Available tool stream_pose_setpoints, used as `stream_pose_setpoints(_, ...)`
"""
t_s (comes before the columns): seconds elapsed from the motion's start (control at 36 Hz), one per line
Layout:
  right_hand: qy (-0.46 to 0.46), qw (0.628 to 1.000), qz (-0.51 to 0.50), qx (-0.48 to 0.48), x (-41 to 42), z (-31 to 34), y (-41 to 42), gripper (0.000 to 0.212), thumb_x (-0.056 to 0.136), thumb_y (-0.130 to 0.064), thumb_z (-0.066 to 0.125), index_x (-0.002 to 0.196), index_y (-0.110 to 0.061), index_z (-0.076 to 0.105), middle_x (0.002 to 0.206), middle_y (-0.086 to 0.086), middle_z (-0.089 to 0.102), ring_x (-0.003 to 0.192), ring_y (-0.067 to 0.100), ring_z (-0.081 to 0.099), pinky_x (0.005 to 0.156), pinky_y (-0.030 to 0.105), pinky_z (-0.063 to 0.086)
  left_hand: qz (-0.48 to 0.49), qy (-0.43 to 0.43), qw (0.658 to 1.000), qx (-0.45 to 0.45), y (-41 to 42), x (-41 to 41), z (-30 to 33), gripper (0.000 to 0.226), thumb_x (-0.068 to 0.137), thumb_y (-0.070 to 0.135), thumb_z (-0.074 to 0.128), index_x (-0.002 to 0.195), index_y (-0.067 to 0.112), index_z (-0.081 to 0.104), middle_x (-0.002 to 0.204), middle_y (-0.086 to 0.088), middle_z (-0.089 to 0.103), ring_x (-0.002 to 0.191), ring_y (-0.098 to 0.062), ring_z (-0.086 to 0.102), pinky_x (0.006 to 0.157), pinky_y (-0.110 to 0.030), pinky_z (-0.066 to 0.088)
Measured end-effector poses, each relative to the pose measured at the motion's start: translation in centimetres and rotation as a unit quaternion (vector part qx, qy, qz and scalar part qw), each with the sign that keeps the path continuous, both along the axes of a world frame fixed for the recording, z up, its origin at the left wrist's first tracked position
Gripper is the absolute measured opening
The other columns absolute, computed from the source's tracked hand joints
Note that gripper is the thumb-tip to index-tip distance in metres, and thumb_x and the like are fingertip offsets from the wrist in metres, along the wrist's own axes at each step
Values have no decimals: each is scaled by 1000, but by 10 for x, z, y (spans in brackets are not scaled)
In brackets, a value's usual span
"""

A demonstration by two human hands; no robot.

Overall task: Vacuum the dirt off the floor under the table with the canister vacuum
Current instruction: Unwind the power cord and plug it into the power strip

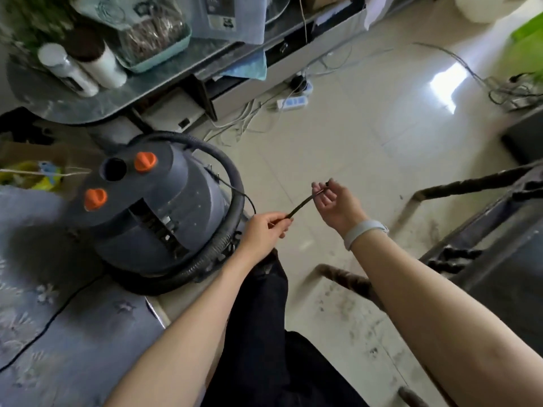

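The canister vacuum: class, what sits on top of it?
On the canister vacuum sit two orange knobs, a round open port and a coiled black hose. Its inside is hidden.

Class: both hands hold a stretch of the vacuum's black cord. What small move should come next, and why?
Probably carry the cord toward the power strip on the floor. The left hand and right hand hold it between them, the hose is coiled round the vacuum, and dirt lies by the table.
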State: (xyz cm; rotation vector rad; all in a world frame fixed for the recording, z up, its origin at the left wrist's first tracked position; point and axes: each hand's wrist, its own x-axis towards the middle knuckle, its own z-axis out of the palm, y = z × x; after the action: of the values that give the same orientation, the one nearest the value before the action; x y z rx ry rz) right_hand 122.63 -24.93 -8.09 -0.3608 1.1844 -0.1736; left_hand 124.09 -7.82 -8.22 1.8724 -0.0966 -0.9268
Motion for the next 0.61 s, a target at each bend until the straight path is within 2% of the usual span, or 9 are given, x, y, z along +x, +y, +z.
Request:
stream_pose_setpoints(0.08,6,1000,-13,2,44,8,-27,20,101,-15,44,84,-5,48,71,5,46,45,15,57,42,17,47,-12,-53,998,15,-22,48,6,14,89,12,64,99,6,72,78,0,65,70,-8,56,74,-20,46)
stream_pose_setpoints(0.19,21,999,28,-33,96,19,-63,20,101,-14,41,83,-7,47,68,4,42,51,14,49,40,16,44,-52,-117,991,28,-54,110,20,15,88,15,66,99,6,73,96,-7,71,89,-18,63,81,-25,45)
stream_pose_setpoints(0.28,35,994,71,-77,128,27,-89,17,99,-14,43,84,-8,46,66,3,43,38,12,50,39,15,42,-80,-148,985,40,-78,146,31,15,88,15,66,98,8,74,98,-7,71,92,-19,63,82,-26,43)
stream_pose_setpoints(0.36,40,985,115,-125,153,35,-114,8,98,-14,49,93,-8,49,63,3,43,37,12,47,41,17,41,-101,-172,979,49,-98,171,35,15,88,19,66,99,12,74,99,-4,70,93,-17,62,83,-24,43)
stream_pose_setpoints(0.47,46,963,185,-190,180,38,-144,11,98,-19,52,100,-8,52,61,3,42,43,15,42,43,21,41,-112,-181,975,71,-126,192,30,15,87,23,66,98,17,74,98,1,69,92,-14,61,78,-19,39)
stream_pose_setpoints(0.61,65,920,280,-268,216,18,-183,14,98,-18,51,101,-5,55,62,4,43,38,13,44,41,22,42,-110,-180,973,93,-166,223,18,12,85,24,68,94,20,75,95,1,69,90,-18,61,84,-31,45)
